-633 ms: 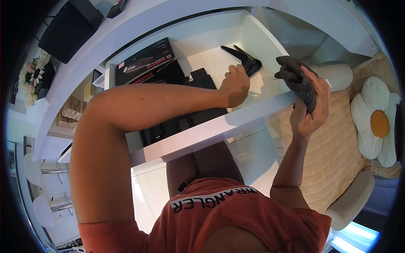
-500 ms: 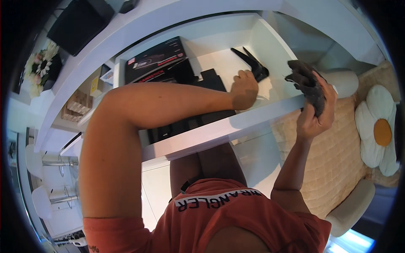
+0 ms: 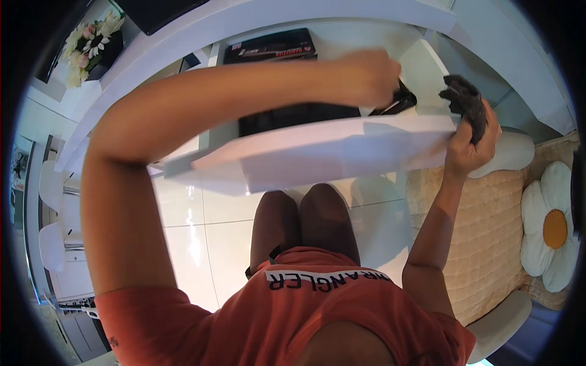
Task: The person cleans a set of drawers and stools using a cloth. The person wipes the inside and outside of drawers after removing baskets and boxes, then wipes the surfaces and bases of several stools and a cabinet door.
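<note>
In the head view, the right hand (image 3: 475,149) is holding a dark grey cloth (image 3: 469,110), its fingers clamping on it. The cloth is poking out past these fingers, near the corner of the white drawer (image 3: 342,152). The left hand (image 3: 371,79) is curling over the drawer, all blurry, so I cannot tell if its fingers are gripping anything. A black thing (image 3: 404,102) is lying just beside those fingers, and a black box (image 3: 268,46) is sitting left of them.

Dark cloth (image 3: 471,110) by an open white drawer (image 3: 323,155)
The right hand (image 3: 476,149) grips it; the blurred left hand (image 3: 369,78) is near a black object (image 3: 403,100).
</note>
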The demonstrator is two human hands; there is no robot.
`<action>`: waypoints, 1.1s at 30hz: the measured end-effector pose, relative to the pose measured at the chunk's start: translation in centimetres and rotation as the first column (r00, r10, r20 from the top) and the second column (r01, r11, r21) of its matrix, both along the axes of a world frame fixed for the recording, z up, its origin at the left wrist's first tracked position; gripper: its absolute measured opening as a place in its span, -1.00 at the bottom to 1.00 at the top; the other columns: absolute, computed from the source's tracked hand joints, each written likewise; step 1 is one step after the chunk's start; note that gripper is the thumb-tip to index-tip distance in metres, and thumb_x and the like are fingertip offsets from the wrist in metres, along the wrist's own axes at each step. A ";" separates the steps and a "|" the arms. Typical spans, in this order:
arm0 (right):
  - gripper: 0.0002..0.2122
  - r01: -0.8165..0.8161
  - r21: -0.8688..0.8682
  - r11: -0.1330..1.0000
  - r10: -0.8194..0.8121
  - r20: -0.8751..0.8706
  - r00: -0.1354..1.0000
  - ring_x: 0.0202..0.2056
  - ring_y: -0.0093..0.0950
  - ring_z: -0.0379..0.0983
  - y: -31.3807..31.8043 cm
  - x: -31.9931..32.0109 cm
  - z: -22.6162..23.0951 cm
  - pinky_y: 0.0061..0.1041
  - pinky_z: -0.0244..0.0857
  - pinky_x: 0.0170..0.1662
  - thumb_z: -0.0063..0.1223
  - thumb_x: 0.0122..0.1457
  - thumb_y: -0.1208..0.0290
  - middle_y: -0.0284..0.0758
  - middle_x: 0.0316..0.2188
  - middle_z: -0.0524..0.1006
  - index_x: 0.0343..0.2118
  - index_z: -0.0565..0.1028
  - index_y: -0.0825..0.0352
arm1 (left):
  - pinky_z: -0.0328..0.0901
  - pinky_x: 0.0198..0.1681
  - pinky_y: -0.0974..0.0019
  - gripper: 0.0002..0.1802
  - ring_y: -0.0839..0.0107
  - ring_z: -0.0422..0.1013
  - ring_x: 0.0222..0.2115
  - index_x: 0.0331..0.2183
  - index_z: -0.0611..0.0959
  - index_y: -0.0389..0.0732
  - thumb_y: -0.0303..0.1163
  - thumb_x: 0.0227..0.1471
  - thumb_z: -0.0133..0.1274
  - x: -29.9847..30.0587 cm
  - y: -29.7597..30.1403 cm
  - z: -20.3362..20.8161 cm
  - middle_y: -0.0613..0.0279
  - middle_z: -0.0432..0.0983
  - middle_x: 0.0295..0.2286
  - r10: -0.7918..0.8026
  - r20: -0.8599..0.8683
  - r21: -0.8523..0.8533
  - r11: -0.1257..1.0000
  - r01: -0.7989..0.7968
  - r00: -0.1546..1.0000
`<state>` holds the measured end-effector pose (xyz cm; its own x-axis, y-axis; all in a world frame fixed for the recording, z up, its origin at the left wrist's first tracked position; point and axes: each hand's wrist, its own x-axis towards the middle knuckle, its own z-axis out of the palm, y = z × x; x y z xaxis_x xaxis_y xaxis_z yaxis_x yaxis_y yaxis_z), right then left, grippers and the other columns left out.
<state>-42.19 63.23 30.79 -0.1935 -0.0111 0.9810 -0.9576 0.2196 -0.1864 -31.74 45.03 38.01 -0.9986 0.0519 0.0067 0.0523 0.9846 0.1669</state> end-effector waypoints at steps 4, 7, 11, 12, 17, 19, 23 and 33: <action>-0.66 -0.001 -0.036 0.999 -0.003 -0.100 0.995 -0.36 -0.42 0.44 -3.3 -0.6 0.3 -0.50 0.17 -0.15 -0.10 -0.22 0.63 -0.35 -0.34 0.55 -0.29 0.52 0.32 | 0.32 -0.21 0.32 -0.70 0.31 0.46 -0.30 -0.23 0.57 -0.25 -0.29 0.01 -0.02 8.9 -3.8 4.8 0.10 0.52 -0.41 0.262 -0.240 0.262 0.945 -0.197 0.935; -0.70 0.014 -0.070 0.997 -0.021 -0.099 0.995 -0.34 -0.40 0.44 -5.4 -1.9 -0.4 -0.48 0.14 -0.11 -0.06 -0.19 0.59 -0.36 -0.34 0.54 -0.30 0.52 0.28 | 0.32 -0.23 0.33 -0.64 0.34 0.43 -0.32 -0.15 0.49 -0.34 -0.29 0.08 -0.05 15.1 -5.7 6.2 0.05 0.49 -0.32 0.278 -0.351 0.220 0.953 -0.210 0.894; -0.69 0.065 -0.206 0.976 -0.087 -0.100 0.991 -0.22 -0.30 0.42 -8.1 -2.5 -1.6 -0.28 -0.07 0.12 -0.06 -0.05 0.53 -0.28 -0.26 0.51 -0.16 0.43 0.34 | 0.29 -0.11 0.34 -0.69 0.46 0.38 -0.19 -0.15 0.55 -0.20 -0.28 0.09 -0.04 20.6 -8.2 2.5 0.21 0.46 -0.21 0.418 -0.579 0.274 0.909 -0.315 0.700; -0.68 0.050 -0.313 0.948 -0.087 -0.106 0.990 -0.20 -0.28 0.43 -9.2 -1.8 -2.6 -0.23 -0.16 0.18 -0.08 0.02 0.53 -0.24 -0.26 0.50 -0.10 0.37 0.39 | 0.29 -0.11 0.34 -0.69 0.46 0.38 -0.19 -0.15 0.55 -0.20 -0.28 0.09 -0.04 21.8 -8.0 1.5 0.21 0.46 -0.21 0.421 -0.573 0.276 0.907 -0.318 0.703; -0.58 -0.191 -0.154 0.969 0.209 0.106 0.972 0.13 -0.19 0.07 -14.9 6.4 -8.9 -0.17 -0.45 0.24 -0.15 0.03 0.58 -0.15 0.00 0.30 0.03 0.26 0.40 | 0.32 -0.18 0.35 -0.78 0.44 0.37 -0.18 -0.22 0.58 -0.22 -0.39 0.05 0.01 26.0 -7.1 -3.1 0.16 0.41 -0.21 0.564 -0.732 0.430 0.817 -0.384 0.381; -0.55 -0.247 -0.038 0.968 0.248 0.027 0.968 0.16 -0.21 0.03 -17.9 10.2 -9.8 0.06 -0.64 0.18 -0.29 0.06 0.46 -0.12 0.13 0.18 0.07 0.26 0.31 | 0.33 -0.19 0.35 -0.78 0.45 0.35 -0.19 -0.22 0.57 -0.23 -0.41 0.05 0.01 25.5 -6.5 -5.1 0.15 0.40 -0.21 0.608 -0.733 0.487 0.782 -0.390 0.305; -0.53 -0.283 0.301 0.911 0.298 -0.005 0.955 0.18 -0.27 0.06 -23.2 16.8 -12.2 0.09 -0.47 0.17 -0.15 0.04 0.48 -0.38 0.17 0.17 0.05 0.30 -0.12 | 0.27 -0.27 0.46 -0.77 0.48 0.30 -0.28 -0.19 0.52 -0.29 -0.46 0.05 -0.02 23.6 -6.3 -9.0 0.13 0.35 -0.20 0.603 -0.782 0.494 0.755 -0.431 0.158; -0.43 -0.096 0.511 0.854 0.230 -0.205 0.951 0.26 -0.45 -0.16 -21.0 9.7 -20.2 0.20 -0.42 0.15 -0.07 -0.08 0.56 -0.54 0.08 0.28 0.02 0.34 -0.21 | 0.17 -0.05 0.23 -0.49 0.18 0.27 -0.08 -0.12 0.49 -0.22 -0.77 -0.19 -0.16 20.6 -8.8 -16.0 0.14 0.39 -0.15 0.520 -0.782 0.306 0.800 -0.516 0.343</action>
<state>-32.50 42.19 10.61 0.1038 -0.5114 0.8530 -0.9868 0.0544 0.1527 -11.14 36.20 22.05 -0.3638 -0.4759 0.8007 -0.3585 0.8650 0.3511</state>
